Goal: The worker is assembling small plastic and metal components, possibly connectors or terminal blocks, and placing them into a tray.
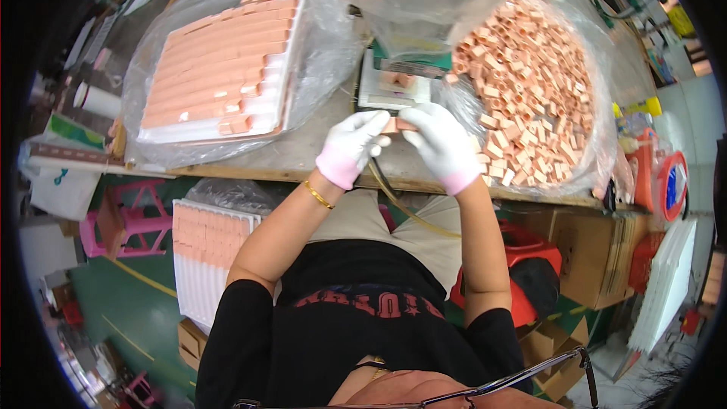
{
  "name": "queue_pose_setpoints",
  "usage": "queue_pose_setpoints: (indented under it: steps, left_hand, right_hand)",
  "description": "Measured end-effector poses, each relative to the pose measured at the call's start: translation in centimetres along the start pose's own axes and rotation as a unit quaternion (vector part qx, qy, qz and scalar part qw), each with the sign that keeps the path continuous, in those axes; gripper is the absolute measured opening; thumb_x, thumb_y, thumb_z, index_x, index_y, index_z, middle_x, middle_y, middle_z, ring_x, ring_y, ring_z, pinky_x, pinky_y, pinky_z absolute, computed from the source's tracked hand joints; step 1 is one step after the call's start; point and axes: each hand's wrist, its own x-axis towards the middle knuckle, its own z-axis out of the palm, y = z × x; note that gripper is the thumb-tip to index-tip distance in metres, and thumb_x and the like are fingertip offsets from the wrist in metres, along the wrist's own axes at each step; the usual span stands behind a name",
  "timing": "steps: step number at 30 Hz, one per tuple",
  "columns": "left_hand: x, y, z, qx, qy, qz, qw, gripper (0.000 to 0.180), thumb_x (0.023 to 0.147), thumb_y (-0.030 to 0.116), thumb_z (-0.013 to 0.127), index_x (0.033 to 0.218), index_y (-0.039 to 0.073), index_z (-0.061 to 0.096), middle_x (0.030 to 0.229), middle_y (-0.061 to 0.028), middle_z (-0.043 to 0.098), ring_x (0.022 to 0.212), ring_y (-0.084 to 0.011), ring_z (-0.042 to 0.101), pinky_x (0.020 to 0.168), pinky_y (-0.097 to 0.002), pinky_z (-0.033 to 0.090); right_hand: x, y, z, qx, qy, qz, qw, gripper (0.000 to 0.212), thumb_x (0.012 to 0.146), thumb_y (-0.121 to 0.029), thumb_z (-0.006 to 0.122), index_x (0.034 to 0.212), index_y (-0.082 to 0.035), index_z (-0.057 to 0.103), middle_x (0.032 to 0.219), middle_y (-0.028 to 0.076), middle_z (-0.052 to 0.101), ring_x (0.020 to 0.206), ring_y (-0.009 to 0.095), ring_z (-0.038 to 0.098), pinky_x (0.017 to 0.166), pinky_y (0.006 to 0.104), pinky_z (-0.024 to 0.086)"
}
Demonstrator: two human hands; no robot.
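The grey workbench [288, 159] carries, toward its left end, clear plastic [326, 38] under a white tray [279, 85] of copper-coloured pieces [216, 60]. A green-and-white device [375, 86] stands midway, back from the front edge; toward the right end, loose copper-coloured blocks [538, 91] lie heaped on another clear sheet [602, 83].

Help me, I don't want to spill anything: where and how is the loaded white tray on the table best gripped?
Probably by opposite sides of the white tray, coming from the near side: left hand at the near left corner, right hand on the bare right edge. It is broad and flat, with copper-coloured pieces in rows, so keep it level.
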Motion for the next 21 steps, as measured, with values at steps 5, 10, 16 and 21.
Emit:
queue_pose_setpoints:
  steps: [5,10,16,21]
  left_hand:
    - [0.8,-2.2,-0.6,-0.114,-0.068,-0.117,0.984,0.028,0.092,0.026,0.062,0.108,0.003,0.059,0.089,-0.0044,0.062,0.062,-0.0067,0.056,0.044,-0.0158,0.04]
    - [-0.3,-1.3,0.3,-0.098,-0.045,-0.093,0.99,0.033,0.091,0.028,0.064,0.113,0.003,0.057,0.092,-0.0026,0.062,0.063,-0.0052,0.054,0.044,-0.0149,0.038]
    - [-2.4,-0.4,-1.1,-0.141,-0.15,-0.036,0.978,0.034,0.099,0.028,0.05,0.12,0.002,0.055,0.101,-0.0034,0.063,0.072,-0.0044,0.056,0.051,-0.0155,0.04]
    - [-6.8,4.5,-2.8,0.399,0.16,0.283,0.858,0.029,0.089,0.011,0.062,0.116,0.0,0.058,0.104,-0.0079,0.064,0.085,-0.0139,0.061,0.078,-0.0257,0.05]
  right_hand:
    - [-2.3,0.1,0.8,0.228,0.071,0.179,0.954,0.049,0.075,-0.007,0.076,0.121,-0.002,0.06,0.109,0.009,0.065,0.076,0.011,0.06,0.066,0.0235,0.051]
    - [-2.6,0.3,2.3,0.325,0.086,0.221,0.916,0.05,0.073,-0.004,0.077,0.12,0.0,0.059,0.105,0.009,0.065,0.072,0.009,0.059,0.064,0.0214,0.05]
    - [-0.3,-2.1,3.8,0.207,0.05,0.15,0.966,0.045,0.067,-0.021,0.081,0.104,-0.002,0.065,0.114,0.017,0.059,0.11,0.031,0.055,0.096,0.0374,0.043]
    - [1.0,2.7,1.8,-0.012,0.115,0.217,0.969,0.032,0.064,-0.022,0.08,0.081,0.001,0.067,0.109,0.02,0.06,0.1,0.036,0.056,0.089,0.0412,0.045]
